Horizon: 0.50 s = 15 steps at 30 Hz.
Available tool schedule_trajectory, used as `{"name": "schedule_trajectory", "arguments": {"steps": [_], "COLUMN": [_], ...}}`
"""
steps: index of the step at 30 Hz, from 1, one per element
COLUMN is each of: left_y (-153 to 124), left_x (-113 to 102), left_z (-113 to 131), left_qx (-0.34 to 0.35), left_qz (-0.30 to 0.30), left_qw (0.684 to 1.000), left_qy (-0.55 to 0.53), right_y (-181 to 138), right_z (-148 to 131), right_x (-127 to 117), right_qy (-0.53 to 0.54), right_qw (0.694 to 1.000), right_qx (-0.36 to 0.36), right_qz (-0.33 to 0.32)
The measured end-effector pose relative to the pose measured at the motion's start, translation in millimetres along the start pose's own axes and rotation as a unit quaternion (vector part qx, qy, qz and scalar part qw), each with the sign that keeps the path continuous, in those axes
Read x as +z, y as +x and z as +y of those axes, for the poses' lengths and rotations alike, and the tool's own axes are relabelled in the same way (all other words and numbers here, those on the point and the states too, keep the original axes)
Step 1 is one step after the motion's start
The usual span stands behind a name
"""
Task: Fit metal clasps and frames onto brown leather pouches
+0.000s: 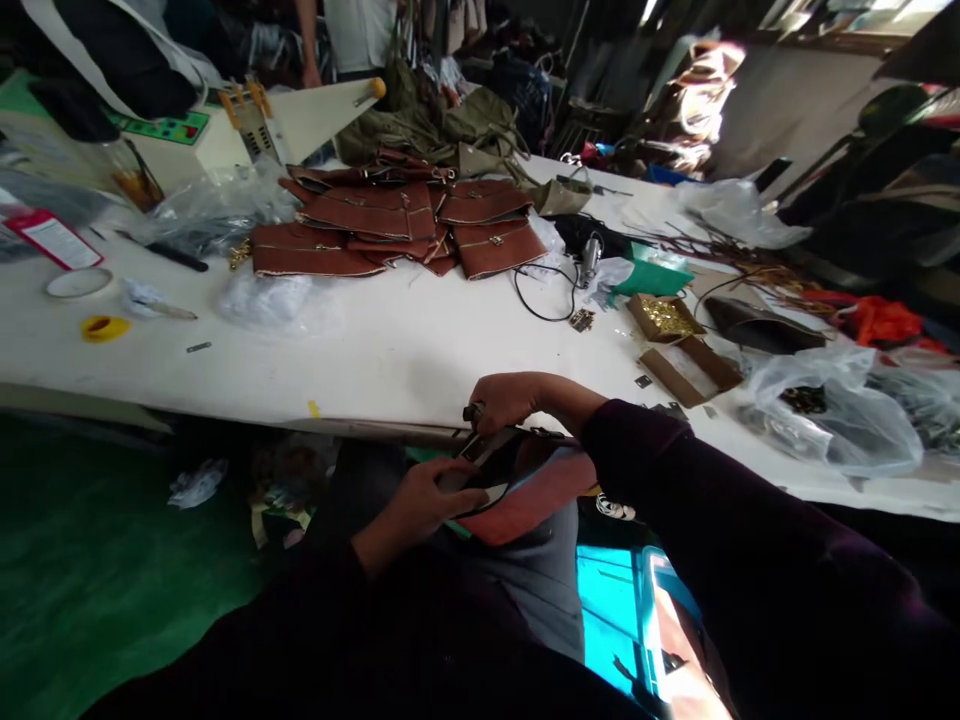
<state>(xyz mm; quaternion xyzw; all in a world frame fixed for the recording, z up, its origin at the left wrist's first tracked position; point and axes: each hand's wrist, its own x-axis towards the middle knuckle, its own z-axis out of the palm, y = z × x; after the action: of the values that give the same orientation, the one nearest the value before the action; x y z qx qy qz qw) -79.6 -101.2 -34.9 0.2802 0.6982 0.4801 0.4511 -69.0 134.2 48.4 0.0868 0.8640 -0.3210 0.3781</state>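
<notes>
A reddish-brown leather bag point(529, 500) lies across the lap at the table's front edge, its dark opening facing up. My left hand point(424, 500) is closed on its near left rim, with the thumb and fingers around the edge and a pale patch beside the thumb. At the far rim, my right hand point(510, 400) is curled with the fingers closed. A small dark, metallic-looking piece point(472, 412) sticks out by its fingertips; its kind is not clear.
On the white table point(420, 350) lie stacked brown leather pieces point(367, 215) with zippers. To the right are a small box of gold-coloured fittings point(666, 315) and a plastic bag point(832, 410). A blue crate point(611, 610) stands below right. A person point(360, 35) stands behind the table.
</notes>
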Motion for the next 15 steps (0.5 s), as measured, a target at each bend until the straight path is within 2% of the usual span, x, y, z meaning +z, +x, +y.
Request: {"name": "schedule_trajectory", "arguments": {"steps": [3, 7, 13, 15], "left_y": [7, 11, 15, 17], "left_x": [2, 8, 15, 17], "left_z": [-11, -14, -1, 0], "left_qx": [-0.016, -0.029, -0.049, -0.071], "left_qz": [0.002, 0.005, 0.03, 0.034], "left_qw": [0.999, 0.998, 0.99, 0.983], "left_qy": [-0.043, -0.058, -0.132, -0.165], "right_y": [23, 40, 42, 37], "right_z": [-6, -7, -3, -4], "right_x": [-5, -5, -20, -26], "right_qy": [-0.054, -0.077, -0.093, -0.078], "right_qw": [0.998, 0.996, 0.995, 0.995], "right_qx": [0.031, 0.035, 0.043, 0.023], "right_qz": [-0.02, -0.019, 0.022, 0.049]}}
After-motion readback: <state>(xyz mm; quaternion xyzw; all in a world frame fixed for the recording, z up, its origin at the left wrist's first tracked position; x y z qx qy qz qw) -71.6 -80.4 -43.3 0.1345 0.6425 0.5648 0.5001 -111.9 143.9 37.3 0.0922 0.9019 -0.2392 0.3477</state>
